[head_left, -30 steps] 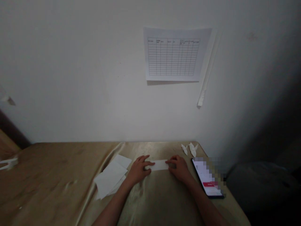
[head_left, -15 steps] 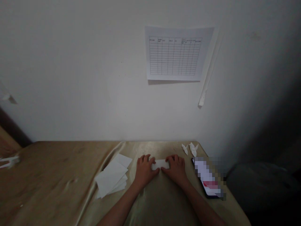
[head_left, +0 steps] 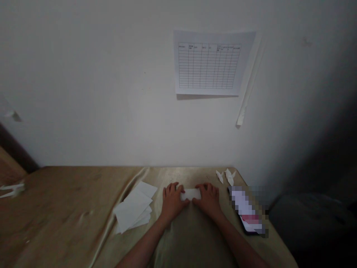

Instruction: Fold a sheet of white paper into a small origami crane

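Observation:
A small white folded piece of paper [head_left: 191,194] lies on the cloth-covered table between my two hands. My left hand [head_left: 173,201] grips its left end, thumb at the near edge and index finger at the far side. At the right end my right hand [head_left: 208,199] holds it the same way, with the other fingers curled. Left of my left hand is a loose fanned stack of white paper sheets [head_left: 134,208]. Two small folded white paper figures [head_left: 230,176] rest beyond my right hand, near the table's back right corner.
A phone [head_left: 247,212] with a lit, pixelated screen lies along the table's right edge. The shiny tan tablecloth [head_left: 69,208] has a raised fold left of the sheets. A printed table sheet [head_left: 208,65] hangs on the wall behind. A white object [head_left: 12,190] sits at the far left.
Both hands stay on the folded paper with almost the same grip. The whole view has shifted very slightly.

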`<action>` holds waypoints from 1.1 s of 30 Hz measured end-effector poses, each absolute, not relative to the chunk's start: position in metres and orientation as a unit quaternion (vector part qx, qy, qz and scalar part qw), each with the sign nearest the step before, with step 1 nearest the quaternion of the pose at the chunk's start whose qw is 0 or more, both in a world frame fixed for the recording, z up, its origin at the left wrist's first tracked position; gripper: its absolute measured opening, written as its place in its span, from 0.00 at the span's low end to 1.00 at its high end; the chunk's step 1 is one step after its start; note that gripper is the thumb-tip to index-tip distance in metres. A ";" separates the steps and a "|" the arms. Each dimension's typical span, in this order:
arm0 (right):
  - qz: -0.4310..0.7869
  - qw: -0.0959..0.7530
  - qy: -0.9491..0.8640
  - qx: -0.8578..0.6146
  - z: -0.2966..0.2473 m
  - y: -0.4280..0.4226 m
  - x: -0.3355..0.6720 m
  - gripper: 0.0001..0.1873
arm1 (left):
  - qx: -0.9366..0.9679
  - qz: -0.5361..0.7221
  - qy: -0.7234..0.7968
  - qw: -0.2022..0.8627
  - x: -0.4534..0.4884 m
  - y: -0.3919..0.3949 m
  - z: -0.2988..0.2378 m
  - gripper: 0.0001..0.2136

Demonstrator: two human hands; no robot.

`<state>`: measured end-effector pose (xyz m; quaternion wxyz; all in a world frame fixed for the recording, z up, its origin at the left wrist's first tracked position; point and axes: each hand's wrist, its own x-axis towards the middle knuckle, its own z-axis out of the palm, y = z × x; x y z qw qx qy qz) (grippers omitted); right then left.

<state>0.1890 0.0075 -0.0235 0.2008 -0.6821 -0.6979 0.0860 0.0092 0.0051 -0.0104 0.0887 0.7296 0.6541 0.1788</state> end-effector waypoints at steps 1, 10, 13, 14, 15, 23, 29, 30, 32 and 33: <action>0.089 0.201 -0.698 -0.682 -0.023 0.008 0.190 0.29 | 0.731 0.177 0.653 0.092 0.008 0.005 -0.009 0.18; 0.121 0.195 -0.688 -0.689 -0.024 0.015 0.201 0.32 | 0.743 0.163 0.636 0.128 -0.007 0.014 -0.008 0.19; 0.131 0.190 -0.686 -0.690 -0.022 0.016 0.205 0.32 | 0.751 0.157 0.627 0.137 -0.013 0.016 -0.008 0.18; 0.136 0.192 -0.685 -0.690 -0.022 0.016 0.206 0.32 | 0.754 0.156 0.622 0.138 -0.015 0.016 -0.008 0.19; 0.141 0.196 -0.684 -0.688 -0.022 0.016 0.207 0.32 | 0.757 0.155 0.619 0.138 -0.017 0.016 -0.009 0.19; 0.148 0.235 -0.694 -0.664 -0.024 0.014 0.212 0.23 | 0.779 0.164 0.592 0.130 -0.026 0.017 -0.014 0.19; 0.142 0.234 -0.695 -0.665 -0.020 0.008 0.208 0.18 | 0.756 0.172 0.621 0.115 -0.013 0.011 -0.009 0.15; 0.135 0.232 -0.696 -0.666 -0.019 0.006 0.206 0.19 | 0.755 0.174 0.622 0.109 -0.009 0.009 -0.008 0.16; 0.116 0.232 -0.698 -0.667 -0.017 0.003 0.201 0.22 | 0.748 0.176 0.632 0.097 -0.003 0.005 -0.008 0.18; 0.106 0.230 -0.698 -0.670 -0.017 0.002 0.199 0.22 | 0.747 0.176 0.634 0.091 0.000 0.003 -0.008 0.19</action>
